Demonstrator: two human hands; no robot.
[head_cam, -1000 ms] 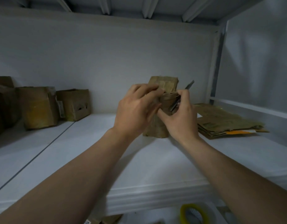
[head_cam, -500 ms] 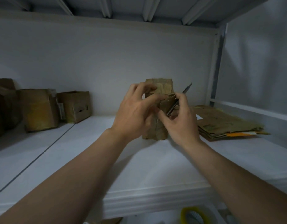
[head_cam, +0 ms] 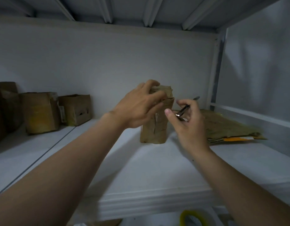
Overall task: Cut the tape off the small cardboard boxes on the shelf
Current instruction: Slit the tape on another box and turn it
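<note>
A small brown cardboard box [head_cam: 155,129] stands upright in the middle of the white shelf [head_cam: 157,168], its top flaps loose. My left hand [head_cam: 137,106] grips the box's top flap from the left, fingers curled over it. Just right of the box, my right hand [head_cam: 187,123] holds a thin dark metal cutter [head_cam: 184,109] whose blade end points up and to the right, away from the cardboard. A strip of clear tape shows on the box's front face.
Several more brown boxes [head_cam: 41,111] stand at the shelf's back left. A stack of flattened cardboard [head_cam: 226,128] lies at the right, by the side wall. A yellow tape roll [head_cam: 191,217] sits below the shelf's front edge.
My right hand has drawn away from the box to the right with the cutter. My left hand has shifted higher on the top flap.
</note>
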